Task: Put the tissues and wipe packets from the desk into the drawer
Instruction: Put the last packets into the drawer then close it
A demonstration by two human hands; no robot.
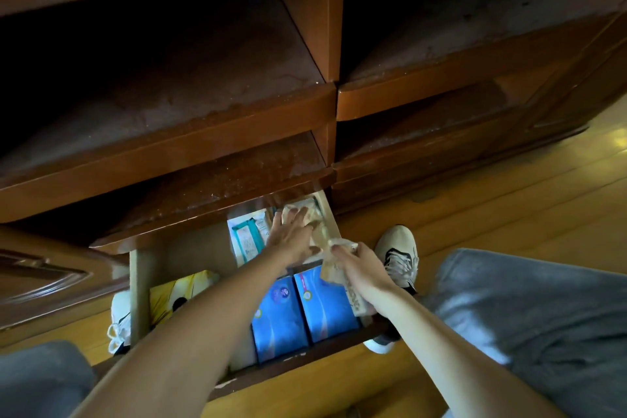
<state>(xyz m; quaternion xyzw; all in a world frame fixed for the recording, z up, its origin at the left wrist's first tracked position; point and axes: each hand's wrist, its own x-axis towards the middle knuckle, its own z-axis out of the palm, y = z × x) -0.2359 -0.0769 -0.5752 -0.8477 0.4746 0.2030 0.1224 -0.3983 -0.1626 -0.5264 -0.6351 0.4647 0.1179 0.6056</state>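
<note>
Holding blue tissue boxes [305, 309], the drawer [140, 295] has left hand [291, 236] fingers spread on beige packets [314, 214], right hand [359, 270] pinching another.

The shelves [210, 132] are dark brown wood, dull and dusty on top, with smoother varnished front edges. The drawer [139, 285] has pale bare wooden sides. Two blue tissue packs [305, 312] are glossy plastic. The floor [509, 207] is shiny yellowish wooden planks.

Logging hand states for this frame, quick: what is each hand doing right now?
Left hand: open, fingers straight, pressing on a beige packet in the drawer.
Right hand: gripping another beige packet.
</note>
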